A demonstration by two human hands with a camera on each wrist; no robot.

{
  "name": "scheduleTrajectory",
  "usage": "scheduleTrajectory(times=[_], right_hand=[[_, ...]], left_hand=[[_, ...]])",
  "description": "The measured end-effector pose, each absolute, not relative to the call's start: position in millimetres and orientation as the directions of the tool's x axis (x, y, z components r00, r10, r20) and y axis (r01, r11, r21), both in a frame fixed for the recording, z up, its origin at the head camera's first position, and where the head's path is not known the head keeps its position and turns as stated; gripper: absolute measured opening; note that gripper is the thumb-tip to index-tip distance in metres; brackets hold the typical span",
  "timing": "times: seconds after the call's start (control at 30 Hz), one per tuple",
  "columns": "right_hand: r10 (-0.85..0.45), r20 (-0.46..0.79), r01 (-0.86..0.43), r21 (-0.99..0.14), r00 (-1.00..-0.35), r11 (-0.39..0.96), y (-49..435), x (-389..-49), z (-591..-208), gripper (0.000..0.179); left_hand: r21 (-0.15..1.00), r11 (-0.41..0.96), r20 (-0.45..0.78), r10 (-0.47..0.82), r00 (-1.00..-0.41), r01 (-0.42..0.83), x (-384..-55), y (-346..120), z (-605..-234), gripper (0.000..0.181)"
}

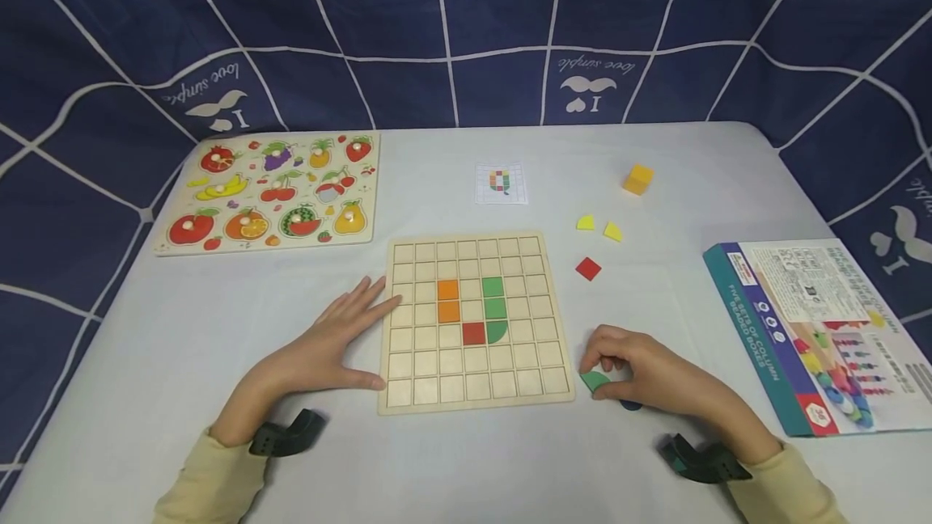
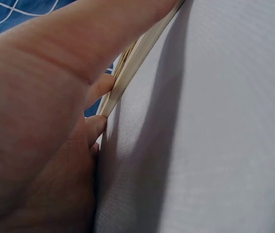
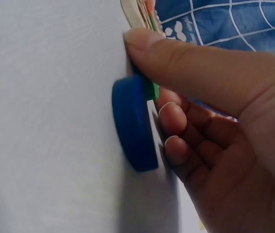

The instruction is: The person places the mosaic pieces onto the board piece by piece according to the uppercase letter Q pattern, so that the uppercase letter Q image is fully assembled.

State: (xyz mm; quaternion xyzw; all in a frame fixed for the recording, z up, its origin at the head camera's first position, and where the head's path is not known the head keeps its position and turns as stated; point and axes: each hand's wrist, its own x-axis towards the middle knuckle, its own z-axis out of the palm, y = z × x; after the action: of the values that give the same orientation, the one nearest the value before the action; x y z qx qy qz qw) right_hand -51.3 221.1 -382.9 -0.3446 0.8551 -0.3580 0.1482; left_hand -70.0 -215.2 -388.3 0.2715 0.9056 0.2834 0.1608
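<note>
A square wooden grid board (image 1: 418, 363) lies on the table with orange squares (image 1: 448, 301), a red square (image 1: 473, 334), green squares (image 1: 493, 297) and a green rounded-corner piece (image 1: 497, 331) in its cells. My left hand (image 1: 331, 346) rests along its left side, fingers spread, index fingertip over the rim and thumb against the edge. Right of the board, my right hand (image 1: 641, 366) pinches a green curved piece (image 1: 595, 380) between thumb and fingers. Below that hand sits a blue curved piece (image 3: 131, 124), mostly hidden from above.
Beyond the right hand lie a red square tile (image 1: 588, 268), two yellow pieces (image 1: 613, 231) and orange blocks (image 1: 638, 179). A pattern card (image 1: 501, 183) is behind the board. A fruit puzzle (image 1: 273, 192) lies back left; a flat box (image 1: 823, 338) is at the right.
</note>
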Motion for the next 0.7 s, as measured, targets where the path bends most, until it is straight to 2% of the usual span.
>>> scheduleTrajectory(times=[0.2,0.33,0.53,0.7], right_hand=[[-0.709,0.002,-0.496,-0.716,-0.706,0.492,222.5,-53.3,-382.2,0.036],[-0.693,0.002,-0.459,-0.75,-0.721,0.476,224.2,-53.5,-382.1,0.032],[-0.615,0.009,-0.349,-0.83,-0.789,0.435,223.6,-54.5,-380.8,0.025],[-0.542,0.015,-0.218,-0.924,-0.841,0.313,218.2,-60.0,-381.8,0.026]], left_hand=[[0.598,0.694,-0.132,0.578,-0.805,0.4,-69.6,-216.2,-388.2,0.108],[0.598,0.697,-0.136,0.574,-0.807,0.395,-68.8,-216.6,-389.5,0.109],[0.601,0.696,-0.142,0.576,-0.805,0.393,-68.0,-216.6,-390.1,0.109],[0.602,0.689,-0.131,0.585,-0.801,0.404,-69.4,-216.1,-388.8,0.108]])
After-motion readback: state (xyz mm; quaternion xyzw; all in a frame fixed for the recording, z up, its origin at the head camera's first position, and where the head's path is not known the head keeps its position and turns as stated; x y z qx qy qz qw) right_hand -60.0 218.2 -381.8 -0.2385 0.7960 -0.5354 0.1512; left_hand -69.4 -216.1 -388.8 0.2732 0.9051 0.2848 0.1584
